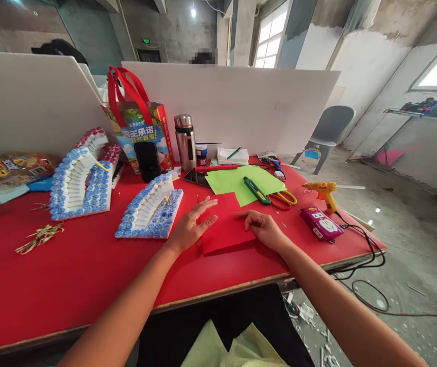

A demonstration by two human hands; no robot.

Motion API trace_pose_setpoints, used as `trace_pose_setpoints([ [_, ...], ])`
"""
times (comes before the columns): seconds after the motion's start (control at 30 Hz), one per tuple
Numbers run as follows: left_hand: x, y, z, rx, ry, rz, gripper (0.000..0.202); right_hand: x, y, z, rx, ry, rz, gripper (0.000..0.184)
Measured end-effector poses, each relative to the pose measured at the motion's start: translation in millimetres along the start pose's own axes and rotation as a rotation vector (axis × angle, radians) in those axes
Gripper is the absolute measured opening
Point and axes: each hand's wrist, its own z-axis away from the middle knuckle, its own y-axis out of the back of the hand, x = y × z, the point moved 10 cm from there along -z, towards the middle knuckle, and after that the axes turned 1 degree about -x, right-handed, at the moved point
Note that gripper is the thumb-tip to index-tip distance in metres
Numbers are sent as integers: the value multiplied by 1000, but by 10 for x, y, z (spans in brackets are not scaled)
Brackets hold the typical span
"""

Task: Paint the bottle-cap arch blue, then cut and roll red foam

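A sheet of red paper [224, 229] lies on the red tabletop between my two hands. My left hand [191, 225] rests at its left edge, thumb and fingers stretched apart. At the right edge of the sheet, my right hand [266, 229] has its fingers curled in on the paper; its thumb is mostly hidden. Just beyond the red sheet is light green paper [237, 179]. A green utility knife [255, 190] lies on that, beside scissors with yellow and red handles [285, 199].
Two fan-shaped pieces with blue rolled rosettes, one nearer [149, 209] and one farther [83, 183], stand to the left. Behind are a phone [147, 160], a steel flask [185, 142] and a gift bag [138, 130]. A yellow glue gun [323, 192] and purple box [321, 223] sit right, with trailing cables.
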Motion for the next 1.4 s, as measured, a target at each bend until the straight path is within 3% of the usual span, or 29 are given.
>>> trace_pose_setpoints([
  [0.13,-203,-211,171,-244,39,-337,71,-7,-15,-1,-15,48,76,24],
  [0.3,-75,-496,217,-380,-186,-592,88,-65,-62,16,-27,113,154,32],
  [0.4,-31,-514,242,-342,-211,-631,84,-145,-108,43,-52,170,182,36],
  [0.47,-4,-501,274,-304,-225,-638,76,-230,-135,76,-60,210,249,29],
  [0.53,44,-501,312,-276,-270,-654,60,-359,-161,130,-44,280,385,21],
  [0.67,189,-495,350,-198,-408,-680,33,-627,-360,285,-39,501,760,23],
  [0.83,361,-479,365,-74,-535,-686,36,-635,-682,289,-108,553,970,28],
  [0.93,396,-397,386,17,-505,-595,30,-675,-736,266,-77,552,962,26],
  [1.0,289,-219,372,110,-363,-425,20,-698,-634,245,-3,515,905,21],
  [1.07,37,19,364,223,-134,-186,12,-662,-389,202,122,421,829,25],
  [1.13,-225,219,394,334,56,70,21,-565,-84,146,235,315,739,24],
  [1.2,-364,338,417,418,135,292,30,-440,200,66,283,231,605,15],
  [1.33,-503,325,481,559,291,636,39,-187,720,-65,385,29,183,18],
  [1.4,-550,212,560,610,400,731,37,-212,884,-35,501,1,138,21],
])
